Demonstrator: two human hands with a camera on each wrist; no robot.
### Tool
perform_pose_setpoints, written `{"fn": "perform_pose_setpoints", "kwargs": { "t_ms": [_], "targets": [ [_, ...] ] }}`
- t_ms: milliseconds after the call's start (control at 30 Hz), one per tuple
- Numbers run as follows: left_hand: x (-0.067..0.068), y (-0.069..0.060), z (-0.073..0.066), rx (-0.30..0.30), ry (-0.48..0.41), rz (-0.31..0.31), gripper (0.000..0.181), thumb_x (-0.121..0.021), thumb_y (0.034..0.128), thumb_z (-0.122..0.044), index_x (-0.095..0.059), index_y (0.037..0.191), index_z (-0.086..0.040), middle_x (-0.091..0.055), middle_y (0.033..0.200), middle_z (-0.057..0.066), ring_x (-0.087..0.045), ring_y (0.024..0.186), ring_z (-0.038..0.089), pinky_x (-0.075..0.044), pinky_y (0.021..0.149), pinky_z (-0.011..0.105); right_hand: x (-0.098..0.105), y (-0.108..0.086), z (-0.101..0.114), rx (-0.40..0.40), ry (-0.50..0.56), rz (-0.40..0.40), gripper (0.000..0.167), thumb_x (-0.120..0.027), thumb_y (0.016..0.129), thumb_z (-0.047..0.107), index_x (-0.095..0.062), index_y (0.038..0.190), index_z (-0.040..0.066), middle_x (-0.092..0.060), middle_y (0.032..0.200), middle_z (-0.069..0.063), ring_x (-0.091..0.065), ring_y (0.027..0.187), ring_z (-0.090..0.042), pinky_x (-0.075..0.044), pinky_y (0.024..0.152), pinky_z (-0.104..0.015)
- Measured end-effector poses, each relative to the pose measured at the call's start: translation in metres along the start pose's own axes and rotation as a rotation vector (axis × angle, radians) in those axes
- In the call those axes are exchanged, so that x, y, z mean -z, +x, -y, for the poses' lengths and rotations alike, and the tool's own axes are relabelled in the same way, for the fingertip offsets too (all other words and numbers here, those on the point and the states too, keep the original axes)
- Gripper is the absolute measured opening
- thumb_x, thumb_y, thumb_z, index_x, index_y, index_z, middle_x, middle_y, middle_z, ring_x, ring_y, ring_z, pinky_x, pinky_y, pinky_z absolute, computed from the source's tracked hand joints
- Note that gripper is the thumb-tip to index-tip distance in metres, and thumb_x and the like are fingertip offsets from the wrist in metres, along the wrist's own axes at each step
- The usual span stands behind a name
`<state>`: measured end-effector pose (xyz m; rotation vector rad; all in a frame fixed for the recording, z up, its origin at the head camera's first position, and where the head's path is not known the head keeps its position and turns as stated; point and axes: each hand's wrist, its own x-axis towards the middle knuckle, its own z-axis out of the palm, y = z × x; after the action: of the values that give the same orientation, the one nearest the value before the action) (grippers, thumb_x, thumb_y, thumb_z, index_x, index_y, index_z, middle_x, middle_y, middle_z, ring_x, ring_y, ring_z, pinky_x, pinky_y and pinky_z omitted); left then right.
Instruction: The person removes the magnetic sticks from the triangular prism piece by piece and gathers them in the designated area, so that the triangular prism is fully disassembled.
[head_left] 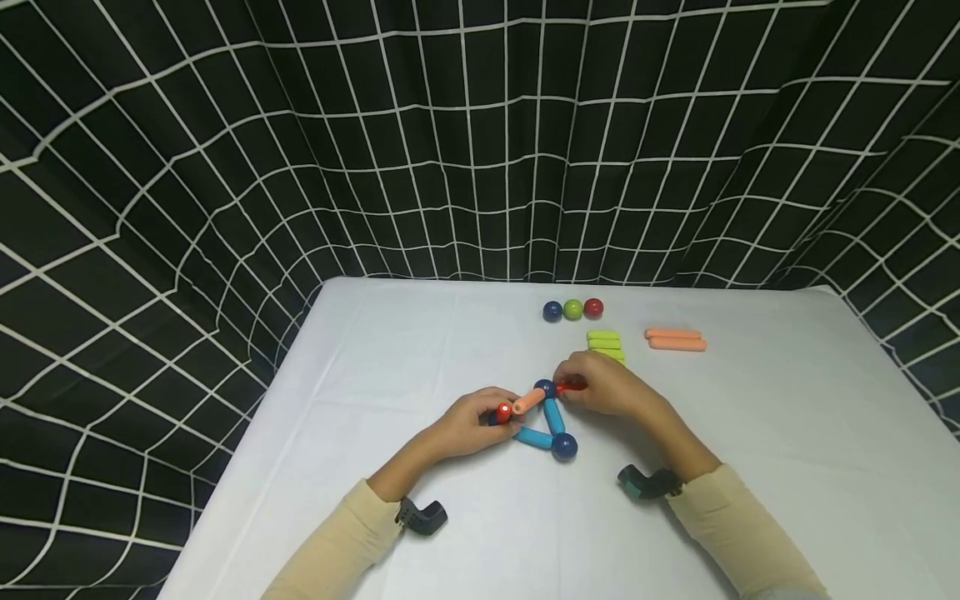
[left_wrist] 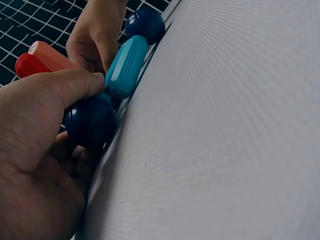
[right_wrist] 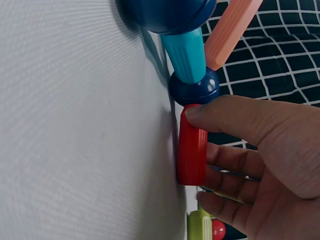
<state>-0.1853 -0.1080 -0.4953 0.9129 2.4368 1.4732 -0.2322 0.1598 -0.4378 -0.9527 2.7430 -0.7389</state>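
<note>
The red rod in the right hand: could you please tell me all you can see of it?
The red rod is short and straight, with lengthwise ridges, and looks like plastic. The right hand holds it, thumb on the end at a blue ball, which that end appears to touch; whether they are joined is unclear. The other end is free. In the head view it points rightward from the ball, close to the white table; contact there cannot be told.
</note>
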Motion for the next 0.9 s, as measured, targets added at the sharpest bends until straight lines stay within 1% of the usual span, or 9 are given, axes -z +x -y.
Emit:
{"fn": "perform_pose_setpoints", "kwargs": {
  "t_ms": [100,200,267,300,467,567,700,800,900],
  "targets": [
    [0.0,0.0,0.0,0.016,0.006,0.003,0.023,-0.077,0.09,-0.017,-0.075,0.112,-0.013,-0.066,0.121,-0.008,-0.057,0.118,0.011,-0.045,0.103,0.034,-0.001,0.0,0.0,0.004,-0.041,-0.024,0.022,-0.082,0.08,0.004,-0.077,0.101,0.01,-0.067,0.086,0.004,-0.056,0.08,-0.016,-0.053,0.075,-0.032],
    [0.0,-0.001,-0.002,0.041,0.007,0.008,0.028,-0.076,0.0904,-0.017,-0.073,0.118,-0.014,-0.066,0.12,-0.009,-0.057,0.118,0.009,-0.045,0.102,0.033,0.0,0.0,0.003,-0.03,-0.141,-0.045,0.02,-0.082,0.08,0.004,-0.077,0.098,0.01,-0.065,0.084,0.001,-0.055,0.079,-0.017,-0.053,0.073,-0.032],
    [0.0,-0.001,-0.004,0.055,0.001,0.01,0.03,-0.076,0.0905,-0.016,-0.071,0.121,-0.014,-0.066,0.12,-0.009,-0.057,0.118,0.009,-0.045,0.102,0.032,0.003,-0.001,0.004,-0.064,-0.196,-0.04,0.018,-0.082,0.08,0.004,-0.076,0.097,0.01,-0.063,0.082,0.0,-0.053,0.078,-0.017,-0.052,0.072,-0.033],
    [0.0,-0.001,-0.004,0.056,-0.002,0.012,0.03,-0.076,0.0905,-0.015,-0.072,0.12,-0.014,-0.066,0.119,-0.009,-0.056,0.118,0.009,-0.045,0.101,0.032,0.005,-0.002,0.004,-0.083,-0.201,-0.03,0.017,-0.081,0.081,0.004,-0.076,0.096,0.01,-0.062,0.081,0.0,-0.053,0.077,-0.018,-0.051,0.072,-0.033],
    [0.0,-0.001,-0.004,0.046,-0.009,0.012,0.029,-0.076,0.0908,-0.016,-0.072,0.119,-0.013,-0.066,0.119,-0.007,-0.057,0.117,0.01,-0.046,0.1,0.032,0.018,-0.009,-0.005,-0.157,-0.127,0.033,0.019,-0.08,0.082,-0.001,-0.077,0.099,0.008,-0.067,0.085,0.0,-0.057,0.081,-0.02,-0.054,0.082,-0.041],
    [0.0,0.0,-0.004,0.046,-0.004,0.016,0.03,-0.076,0.0909,-0.016,-0.072,0.12,-0.013,-0.066,0.12,-0.007,-0.057,0.117,0.01,-0.046,0.1,0.032,0.025,-0.013,-0.013,-0.212,-0.087,0.041,0.022,-0.076,0.083,-0.006,-0.077,0.101,0.007,-0.068,0.088,-0.002,-0.057,0.085,-0.023,-0.054,0.086,-0.045],
    [0.0,-0.001,-0.002,0.042,0.0,0.016,0.03,-0.076,0.0908,-0.014,-0.071,0.12,-0.012,-0.066,0.12,-0.007,-0.057,0.117,0.01,-0.047,0.1,0.031,0.033,-0.016,-0.022,-0.267,-0.061,0.04,0.02,-0.072,0.084,-0.008,-0.077,0.097,0.006,-0.066,0.085,-0.003,-0.055,0.083,-0.025,-0.053,0.079,-0.042],
    [0.0,-0.001,-0.001,0.036,-0.007,0.012,0.029,-0.076,0.0905,-0.014,-0.072,0.12,-0.012,-0.066,0.119,-0.007,-0.057,0.117,0.01,-0.046,0.1,0.031,0.035,-0.017,-0.027,-0.289,-0.057,0.049,0.015,-0.075,0.083,-0.004,-0.077,0.093,0.006,-0.066,0.083,-0.002,-0.055,0.081,-0.024,-0.052,0.075,-0.038],
    [0.0,-0.001,-0.001,0.031,-0.017,0.012,0.029,-0.076,0.0906,-0.014,-0.072,0.119,-0.012,-0.067,0.119,-0.006,-0.057,0.117,0.01,-0.046,0.1,0.032,0.037,-0.018,-0.031,-0.31,-0.043,0.063,0.013,-0.077,0.083,-0.001,-0.077,0.093,0.007,-0.067,0.083,-0.002,-0.055,0.081,-0.024,-0.052,0.075,-0.038]
  ]
}}
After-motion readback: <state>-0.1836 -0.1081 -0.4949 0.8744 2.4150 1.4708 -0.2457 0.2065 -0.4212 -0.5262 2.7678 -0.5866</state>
